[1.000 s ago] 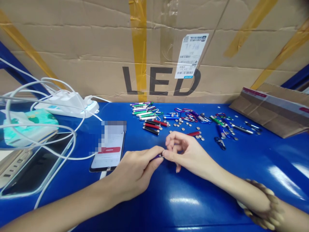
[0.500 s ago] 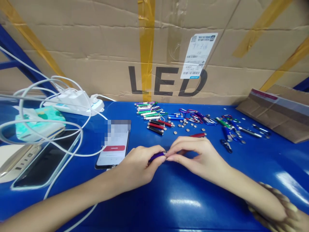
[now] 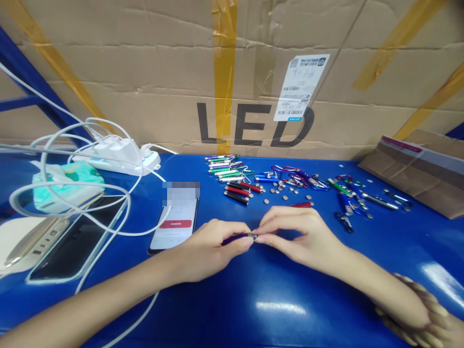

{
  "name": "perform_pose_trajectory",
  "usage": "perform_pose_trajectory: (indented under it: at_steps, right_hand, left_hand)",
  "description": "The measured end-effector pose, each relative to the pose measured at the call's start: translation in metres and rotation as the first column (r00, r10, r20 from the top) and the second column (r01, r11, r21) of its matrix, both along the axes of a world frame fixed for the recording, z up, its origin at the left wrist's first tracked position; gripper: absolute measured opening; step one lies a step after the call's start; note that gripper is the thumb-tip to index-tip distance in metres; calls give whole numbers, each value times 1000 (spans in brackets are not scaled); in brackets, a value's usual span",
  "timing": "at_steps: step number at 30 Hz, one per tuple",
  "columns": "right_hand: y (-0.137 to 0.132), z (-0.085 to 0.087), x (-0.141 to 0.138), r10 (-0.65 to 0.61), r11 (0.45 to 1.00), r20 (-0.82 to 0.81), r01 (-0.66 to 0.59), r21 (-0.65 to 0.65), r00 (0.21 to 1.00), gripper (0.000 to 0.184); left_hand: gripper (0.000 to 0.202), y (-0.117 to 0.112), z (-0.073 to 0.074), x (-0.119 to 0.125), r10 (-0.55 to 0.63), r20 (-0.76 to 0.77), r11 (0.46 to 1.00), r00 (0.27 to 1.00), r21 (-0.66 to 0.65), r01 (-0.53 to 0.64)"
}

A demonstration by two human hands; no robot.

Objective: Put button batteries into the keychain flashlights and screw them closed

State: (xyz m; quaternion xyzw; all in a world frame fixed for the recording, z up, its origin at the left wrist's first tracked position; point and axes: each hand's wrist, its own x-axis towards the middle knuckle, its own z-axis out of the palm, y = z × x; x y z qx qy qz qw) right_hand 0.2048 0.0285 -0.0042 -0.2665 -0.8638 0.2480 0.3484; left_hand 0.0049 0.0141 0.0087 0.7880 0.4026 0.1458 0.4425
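Note:
My left hand point(image 3: 208, 249) is closed around a small purple mini flashlight point(image 3: 235, 239), pinched between thumb and forefinger with its silver end pointing right. At that end, the thumb and forefinger of my right hand point(image 3: 302, 234) press together on the metal tip. Whether a separate small part sits between those fingertips is hidden. Just behind my right hand lies a red flashlight tube point(image 3: 303, 205). Round button cells point(image 3: 285, 197) are scattered beyond it. Black and red tubes point(image 3: 237, 189) lie grouped behind my left hand.
Finished-looking flashlights with clips point(image 3: 226, 169) line the back, and loose carabiners and tubes point(image 3: 348, 193) lie right. A phone point(image 3: 174, 237), white cables point(image 3: 126, 212), a power strip point(image 3: 145, 162) and a tissue pack point(image 3: 68, 186) occupy the left. A large carton point(image 3: 163, 72) walls the back.
The view has shifted slightly, so the scene sits a little right and lower. The flashlight's silver end now shows more between my hands, which keep their grip.

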Motion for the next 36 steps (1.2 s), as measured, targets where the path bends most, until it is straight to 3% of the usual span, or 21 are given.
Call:
perform_pose_trajectory:
  at_steps: [4,8,12,16,20,23,27,33,36]
  right_hand:
    - [-2,-1,1,-22,1000,142,20,16,990,14]
    - [-6,-1,-1,-19,1000,288,16,12,957,21]
    - [-12,-1,-6,26,997,337,-1,-75,941,26]
    - [-15,-1,-8,49,994,356,-12,-106,933,25]
    - [-15,-3,-7,62,998,456,-68,-3,888,25]
    - [-16,-7,-7,26,986,547,-111,122,836,25]
    - [-16,-10,-5,-11,974,571,-120,192,821,26]
    - [-7,-4,-2,64,997,404,-73,6,912,28]
    - [-4,-2,-1,32,990,437,-88,110,899,29]
  left_hand:
    - [15,-4,-4,2,5,-56,998,998,60,-2]
    - [6,-12,-10,2,17,-145,974,989,226,17]
    - [11,-17,-14,4,8,-334,888,943,436,147]
    - [18,-18,-23,5,29,-465,780,885,563,271]
    - [20,-19,-30,6,29,-573,703,819,594,391]
    - [26,-21,-31,7,27,-639,674,769,580,458]
    - [25,-21,-28,10,30,-662,684,749,559,468]
    - [17,-15,-22,9,65,-513,778,856,563,278]
    - [17,-13,-19,6,47,-521,796,852,535,283]
